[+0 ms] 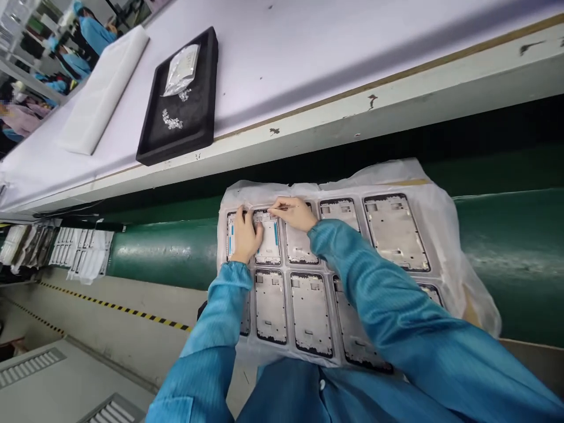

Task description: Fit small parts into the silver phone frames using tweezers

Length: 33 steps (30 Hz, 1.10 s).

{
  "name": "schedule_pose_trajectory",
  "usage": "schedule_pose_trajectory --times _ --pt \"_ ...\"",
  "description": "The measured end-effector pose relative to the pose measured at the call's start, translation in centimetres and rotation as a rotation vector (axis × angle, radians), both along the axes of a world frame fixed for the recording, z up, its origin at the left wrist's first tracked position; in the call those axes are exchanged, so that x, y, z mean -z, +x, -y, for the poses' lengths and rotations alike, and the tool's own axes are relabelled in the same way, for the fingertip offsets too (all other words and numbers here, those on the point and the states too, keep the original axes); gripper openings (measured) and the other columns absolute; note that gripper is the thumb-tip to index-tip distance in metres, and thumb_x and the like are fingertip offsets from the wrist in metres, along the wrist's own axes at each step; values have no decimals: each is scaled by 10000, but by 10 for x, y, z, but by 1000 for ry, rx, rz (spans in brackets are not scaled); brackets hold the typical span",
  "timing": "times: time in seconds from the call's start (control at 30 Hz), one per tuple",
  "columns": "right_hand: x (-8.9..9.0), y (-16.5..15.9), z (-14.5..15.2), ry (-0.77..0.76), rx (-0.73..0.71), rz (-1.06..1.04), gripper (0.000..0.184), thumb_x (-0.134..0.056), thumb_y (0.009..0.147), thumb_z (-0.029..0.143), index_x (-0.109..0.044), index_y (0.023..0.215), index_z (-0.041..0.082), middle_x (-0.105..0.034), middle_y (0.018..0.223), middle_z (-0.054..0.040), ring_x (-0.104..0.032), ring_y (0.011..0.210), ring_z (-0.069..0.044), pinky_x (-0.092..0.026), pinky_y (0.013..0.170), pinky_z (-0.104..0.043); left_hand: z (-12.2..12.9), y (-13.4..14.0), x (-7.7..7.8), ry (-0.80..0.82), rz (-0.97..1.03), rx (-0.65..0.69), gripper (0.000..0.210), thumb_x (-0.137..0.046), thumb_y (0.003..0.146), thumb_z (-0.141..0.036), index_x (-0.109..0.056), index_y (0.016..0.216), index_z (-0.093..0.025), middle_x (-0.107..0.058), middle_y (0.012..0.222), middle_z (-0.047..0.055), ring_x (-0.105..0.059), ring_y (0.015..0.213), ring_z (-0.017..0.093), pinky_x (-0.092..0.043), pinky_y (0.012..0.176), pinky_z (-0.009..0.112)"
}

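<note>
Rows of metal phone frames (311,314) with black edges lie in the pockets of a pale tray covered by translucent sheeting (429,200). At the far left of the upper row, my left hand (245,238) rests with fingers apart across two frames. The phone frame (269,249) beside it carries blue strips. At this frame's top edge my right hand (297,213) is closed in a pinch round a thin, tweezers-like tool (284,207). What lies at the tool's tip is too small to make out.
A green conveyor belt (158,249) runs under the tray. Beyond it, a white bench (308,70) holds a black tray (150,138) with a clear bag (181,69) and small clear pieces (171,120), plus a white foam slab (106,88). More frames (83,249) lie at left. Co-workers (94,32) are in the background.
</note>
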State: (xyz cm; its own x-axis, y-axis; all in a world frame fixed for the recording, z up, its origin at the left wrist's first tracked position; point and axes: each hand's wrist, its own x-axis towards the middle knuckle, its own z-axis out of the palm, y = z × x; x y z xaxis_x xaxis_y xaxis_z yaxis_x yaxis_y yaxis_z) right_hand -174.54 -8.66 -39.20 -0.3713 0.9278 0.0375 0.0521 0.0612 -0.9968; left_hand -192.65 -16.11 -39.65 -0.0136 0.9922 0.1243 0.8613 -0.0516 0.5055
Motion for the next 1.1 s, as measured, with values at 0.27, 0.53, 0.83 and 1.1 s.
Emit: schedule_pose_trajectory --times 0.27,0.53,0.83,1.1 --pt "-9 0 4 113 8 91 287 -666 862 444 -679 696 210 -733 737 -28 -657 742 -210 -495 754 -318 1 1 0 0 4 -1 469 -504 939 -265 -496 1385 -122 -310 1575 218 -316 1482 337 -282 1214 507" --pt "-2 1 1 158 24 38 264 -697 847 421 -690 703 200 -732 713 -14 -663 708 -198 -502 711 -308 2 -1 2 42 -48 70 423 -503 959 -266 -552 1371 -178 -277 1606 185 -286 1494 369 -316 1178 562" --pt "2 -2 2 189 33 67 302 -694 866 461 -709 714 200 -736 716 -20 -662 698 -198 -505 695 -303 4 -4 10 86 -2 60 430 -501 960 -280 -537 1367 -147 -301 1607 208 -298 1497 348 -310 1197 550" --pt "4 -2 2 214 27 94 310 -678 866 468 -713 719 198 -741 720 -25 -664 696 -198 -493 697 -302 4 -3 9 57 -24 76 431 -503 962 -273 -567 1371 -153 -273 1612 189 -281 1504 355 -290 1213 540"
